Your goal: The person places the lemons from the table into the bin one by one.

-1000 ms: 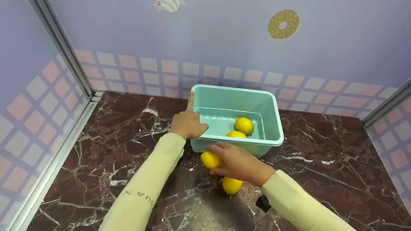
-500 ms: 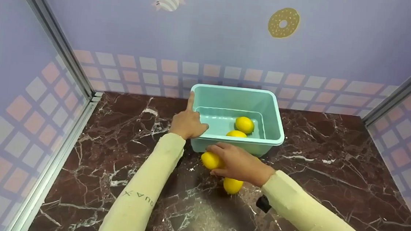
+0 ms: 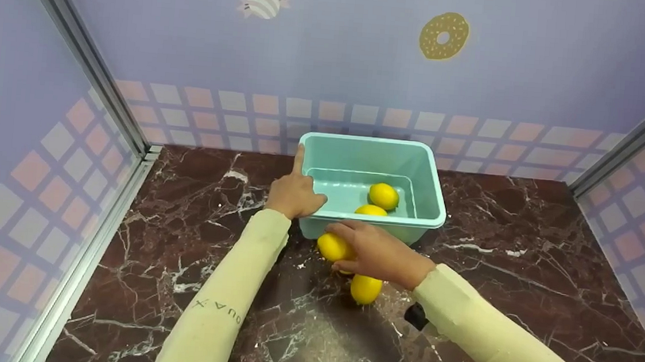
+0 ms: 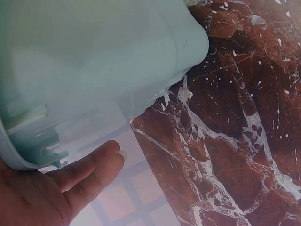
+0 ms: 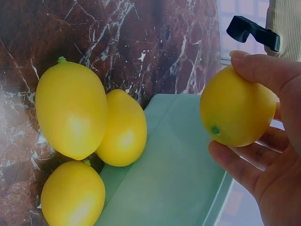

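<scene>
My right hand (image 3: 383, 255) grips a yellow lemon (image 3: 333, 247) just in front of the pale green plastic bin (image 3: 376, 229). In the right wrist view the thumb and fingers hold this lemon (image 5: 237, 108) above the table, apart from three others: a large lemon (image 5: 71, 110), a lemon (image 5: 123, 129) against the bin wall, and a lemon (image 5: 73, 194) below. My left hand (image 3: 294, 195) rests on the bin's left rim, index finger straight along it and thumb over the inside. Two straight fingers (image 4: 96, 176) show outside the bin. Inside lie two lemons (image 3: 383, 197).
The bin stands on a dark red marbled tabletop (image 3: 207, 252), close to the tiled-pattern back wall (image 3: 236, 102). Side panels with metal rails (image 3: 93, 238) bound the table. A black clip-like piece (image 3: 416, 316) is by the right cuff.
My right hand has risen slightly with the lemon, and part of another lemon shows beneath it. The left hand and the bin have stayed in place.
</scene>
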Demonstrator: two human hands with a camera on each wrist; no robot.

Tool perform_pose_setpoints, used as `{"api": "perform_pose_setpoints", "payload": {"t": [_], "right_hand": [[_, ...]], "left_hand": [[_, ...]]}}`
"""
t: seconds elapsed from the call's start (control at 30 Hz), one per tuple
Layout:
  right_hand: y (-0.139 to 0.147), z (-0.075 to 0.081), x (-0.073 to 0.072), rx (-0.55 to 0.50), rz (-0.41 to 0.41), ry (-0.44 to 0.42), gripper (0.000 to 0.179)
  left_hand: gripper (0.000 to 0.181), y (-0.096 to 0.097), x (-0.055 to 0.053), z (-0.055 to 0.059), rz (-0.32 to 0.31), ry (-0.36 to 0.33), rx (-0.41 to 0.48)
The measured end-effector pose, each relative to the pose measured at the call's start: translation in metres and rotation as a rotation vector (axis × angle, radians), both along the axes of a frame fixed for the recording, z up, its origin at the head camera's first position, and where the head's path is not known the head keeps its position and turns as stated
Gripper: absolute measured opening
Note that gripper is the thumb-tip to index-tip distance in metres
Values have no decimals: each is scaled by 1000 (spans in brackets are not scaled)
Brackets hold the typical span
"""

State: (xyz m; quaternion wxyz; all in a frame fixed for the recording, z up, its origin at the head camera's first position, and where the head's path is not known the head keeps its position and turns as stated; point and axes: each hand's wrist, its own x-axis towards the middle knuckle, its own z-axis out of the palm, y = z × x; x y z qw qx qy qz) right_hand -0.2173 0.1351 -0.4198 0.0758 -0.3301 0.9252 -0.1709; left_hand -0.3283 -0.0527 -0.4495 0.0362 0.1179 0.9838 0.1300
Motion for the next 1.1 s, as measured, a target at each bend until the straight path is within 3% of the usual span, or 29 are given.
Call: {"api": "perform_pose_setpoints", "payload": {"t": [1.1], "right_hand": [[7,13,-3,2,-2,28,59]], "left_hand": [[56,0,-1,1,-1,-17,-14]]}}
